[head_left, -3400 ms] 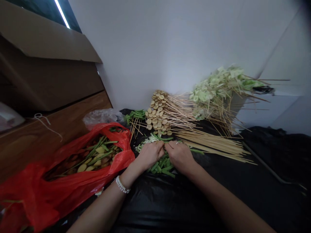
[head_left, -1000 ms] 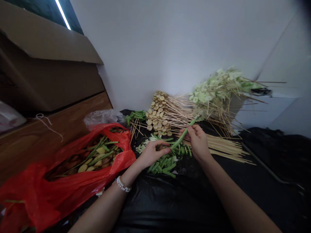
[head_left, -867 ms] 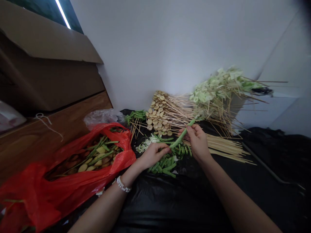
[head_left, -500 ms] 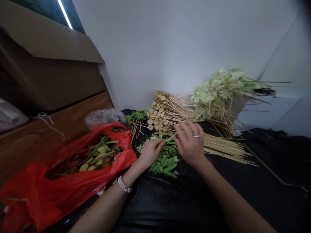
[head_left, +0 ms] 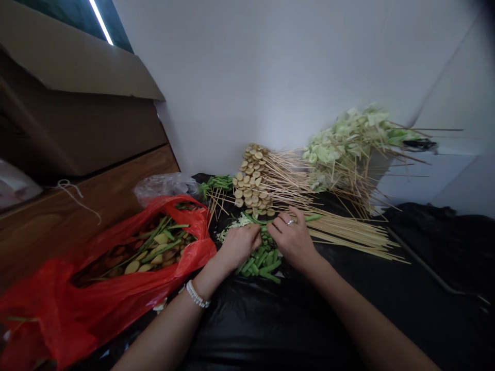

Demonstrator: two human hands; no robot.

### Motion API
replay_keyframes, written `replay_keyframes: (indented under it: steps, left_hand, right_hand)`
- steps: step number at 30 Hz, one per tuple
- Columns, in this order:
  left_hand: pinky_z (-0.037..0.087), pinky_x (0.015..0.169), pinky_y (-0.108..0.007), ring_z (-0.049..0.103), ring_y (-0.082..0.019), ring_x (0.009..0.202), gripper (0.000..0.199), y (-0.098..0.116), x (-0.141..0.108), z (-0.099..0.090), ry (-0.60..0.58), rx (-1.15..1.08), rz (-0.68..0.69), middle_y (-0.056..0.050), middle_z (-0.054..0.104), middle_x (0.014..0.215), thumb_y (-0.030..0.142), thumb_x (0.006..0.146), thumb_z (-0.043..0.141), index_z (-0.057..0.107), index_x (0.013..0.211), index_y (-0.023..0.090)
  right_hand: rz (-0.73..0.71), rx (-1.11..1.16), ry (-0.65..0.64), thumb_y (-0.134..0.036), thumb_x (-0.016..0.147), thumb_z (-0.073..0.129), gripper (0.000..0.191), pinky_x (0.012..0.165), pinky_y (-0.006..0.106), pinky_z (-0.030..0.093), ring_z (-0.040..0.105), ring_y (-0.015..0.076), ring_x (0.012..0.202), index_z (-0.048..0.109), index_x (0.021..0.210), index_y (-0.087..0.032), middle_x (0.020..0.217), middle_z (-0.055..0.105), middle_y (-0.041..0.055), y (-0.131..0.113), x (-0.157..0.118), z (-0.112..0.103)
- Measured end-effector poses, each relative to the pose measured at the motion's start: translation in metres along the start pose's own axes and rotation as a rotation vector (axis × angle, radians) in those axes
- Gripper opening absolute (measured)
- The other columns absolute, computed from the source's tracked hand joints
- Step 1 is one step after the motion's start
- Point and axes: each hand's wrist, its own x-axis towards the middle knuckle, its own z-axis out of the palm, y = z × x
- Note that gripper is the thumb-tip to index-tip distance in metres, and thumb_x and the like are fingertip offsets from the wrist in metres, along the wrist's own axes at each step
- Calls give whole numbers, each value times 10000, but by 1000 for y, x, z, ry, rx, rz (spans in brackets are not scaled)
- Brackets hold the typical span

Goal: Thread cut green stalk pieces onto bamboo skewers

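Right hand [head_left: 293, 238], spread moments ago, has closed in beside the left hand [head_left: 240, 243], both gripping a long green bean [head_left: 313, 218] above bean pieces [head_left: 261, 262], the bean likely light, crisp and easily snapped, best pinched near its middle

bean [head_left: 313, 218]: partly behind hands [head_left: 293, 241] | red bag [head_left: 127, 299]: cut by left edge

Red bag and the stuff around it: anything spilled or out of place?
Perhaps one small thing: a pale scrap lies between the red bag and the left forearm, well apart from the heaped green pieces, so it looks stray.
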Motion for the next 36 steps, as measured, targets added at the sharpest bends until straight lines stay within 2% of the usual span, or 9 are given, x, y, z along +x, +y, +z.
replay_keyframes:
  steps: [4,10,13,17,19,22,25,29,36]
  left_hand:
    - [230,561,-266,430,-168,549,127,8,-2,-3,70,80,-55,-17,497,596,188,789,526,542,665,211]
    - [212,560,-269,363,-134,525,214,14,-1,-5,209,-128,-174,19,387,524,166,747,481,426,542,193]
    - [202,527,-259,306,-108,496,236,12,3,-3,196,-448,-289,36,323,492,181,721,445,369,498,186]
    - [132,442,-237,197,-74,407,218,9,9,0,91,-1052,-432,74,263,444,291,754,448,449,565,182]
    - [113,421,-227,179,-59,386,219,8,11,-1,82,-1245,-458,87,263,451,319,762,484,457,597,179]
    - [155,412,-213,237,-47,388,211,10,12,-5,103,-1360,-454,76,327,489,303,761,515,447,610,173]
    - [193,412,-208,285,-49,393,220,11,11,-6,13,-1336,-422,67,355,496,297,782,501,455,611,168]
    - [189,401,-210,300,-53,388,227,10,9,-2,-84,-1263,-377,67,360,483,294,798,491,468,611,166]
    - [148,399,-216,244,-44,386,239,8,11,-4,58,-1266,-424,73,319,476,284,771,484,443,567,167]
  right_hand:
    - [26,6,9,-145,915,461,196,985,413,270,477,189,831,646,879,-199,760,589,35,-7,0,0]
    - [45,3,67,-169,946,429,209,843,361,310,476,174,761,638,943,-181,745,590,33,-16,-1,-2]
    - [57,8,91,-180,951,431,209,797,355,316,490,173,743,640,965,-179,744,609,36,-17,-2,-2]
    - [117,111,117,-219,953,446,215,789,351,332,539,184,786,633,1049,-174,823,651,60,-14,-3,2]
    - [172,192,102,-243,953,448,230,800,346,346,561,191,816,623,1082,-168,855,659,71,-12,-3,5]
    - [283,386,65,-251,945,449,204,779,323,384,576,190,808,638,984,-182,835,652,62,-11,-2,9]
    - [462,655,119,-255,922,461,179,705,292,419,588,181,771,627,880,-204,819,648,46,-11,-1,9]
    - [744,978,157,-357,885,504,178,565,264,416,558,150,562,619,844,-228,617,599,-20,-7,1,9]
    - [1040,1560,126,-525,735,642,340,329,172,282,418,64,377,577,817,-201,568,554,-63,1,7,9]
